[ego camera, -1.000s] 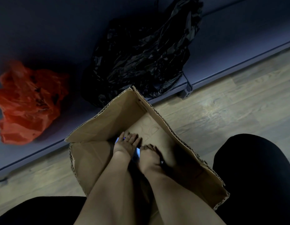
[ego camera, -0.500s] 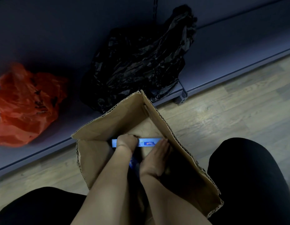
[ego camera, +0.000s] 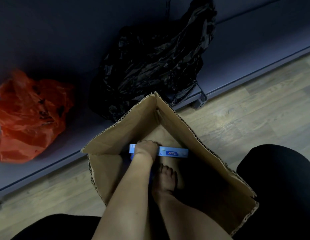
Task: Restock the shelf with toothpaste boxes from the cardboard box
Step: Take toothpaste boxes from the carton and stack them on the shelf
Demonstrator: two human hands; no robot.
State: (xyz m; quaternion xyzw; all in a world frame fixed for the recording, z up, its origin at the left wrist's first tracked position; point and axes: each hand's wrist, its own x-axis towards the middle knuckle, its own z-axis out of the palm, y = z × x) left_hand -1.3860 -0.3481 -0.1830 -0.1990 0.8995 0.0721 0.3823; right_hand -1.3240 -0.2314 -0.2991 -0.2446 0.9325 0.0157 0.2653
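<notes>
Dim scene, wood-look floor (ego camera: 246,118) in front of a dark bottom shelf (ego camera: 254,54). On the shelf: a crumpled black plastic bag (ego camera: 150,66), contents hidden, and to its left, apart from it, a crumpled red plastic bag (ego camera: 29,116), contents also hidden.

Open cardboard box (ego camera: 211,149) sits on the floor, its far corner right against the shelf edge, just in front of the black bag. Flaps up, inside mostly in shadow. Bare cardboard bottom shows at the far corner.

Both forearms reach down into the box between the person's dark-clad knees (ego camera: 279,179).

Left hand (ego camera: 145,149): grip closed over the top of a light blue toothpaste box (ego camera: 173,152), fingers curled round its long edge. That box lies crosswise inside the cardboard box, roughly level, left end near the left wall, right end close to the right wall.

Right hand (ego camera: 166,181): lower and nearer the person, deep in the shadowed part. Fingers bent downward; cannot tell whether its grip has anything. A bit of darker blue (ego camera: 132,156) shows beside the left wrist, too hidden to identify.
</notes>
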